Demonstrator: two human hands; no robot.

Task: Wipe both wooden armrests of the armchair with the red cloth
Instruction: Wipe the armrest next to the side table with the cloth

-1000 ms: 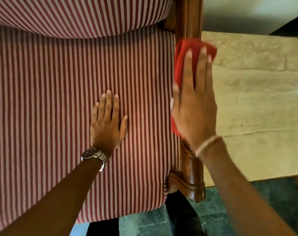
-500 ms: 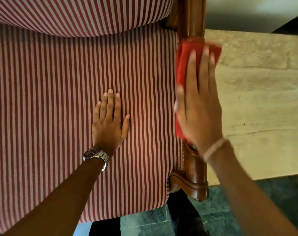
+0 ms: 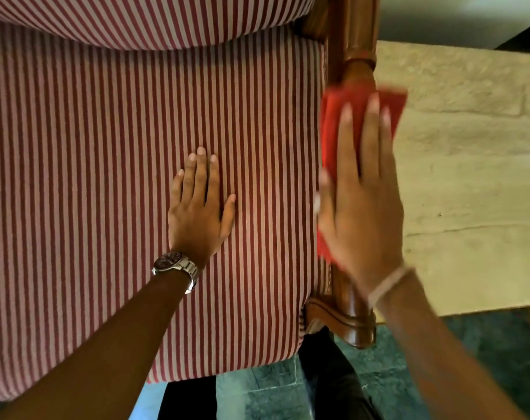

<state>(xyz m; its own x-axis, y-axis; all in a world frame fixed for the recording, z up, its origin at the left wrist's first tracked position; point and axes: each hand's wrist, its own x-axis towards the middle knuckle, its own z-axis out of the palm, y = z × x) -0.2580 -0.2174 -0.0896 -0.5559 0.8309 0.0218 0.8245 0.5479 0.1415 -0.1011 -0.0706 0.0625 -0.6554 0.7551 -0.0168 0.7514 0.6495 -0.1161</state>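
Note:
The armchair's right wooden armrest [image 3: 353,310] runs from the near front corner up to the chair back. My right hand [image 3: 360,207] lies flat on the red cloth [image 3: 333,122], pressing it onto the middle of that armrest; the cloth sticks out past my fingertips and at my palm's left edge. My left hand [image 3: 198,207], with a wristwatch, rests flat with fingers together on the red-and-white striped seat cushion [image 3: 106,177], holding nothing. The other armrest is out of view.
A pale stone floor [image 3: 470,192] lies right of the chair, with a darker green floor [image 3: 500,344] nearer me. The striped back cushion [image 3: 136,19] fills the top. My dark trouser legs [image 3: 333,389] stand at the chair's front edge.
My right hand has slid the red cloth a little toward me along the armrest, baring more wood near the chair back. My left hand stays on the seat.

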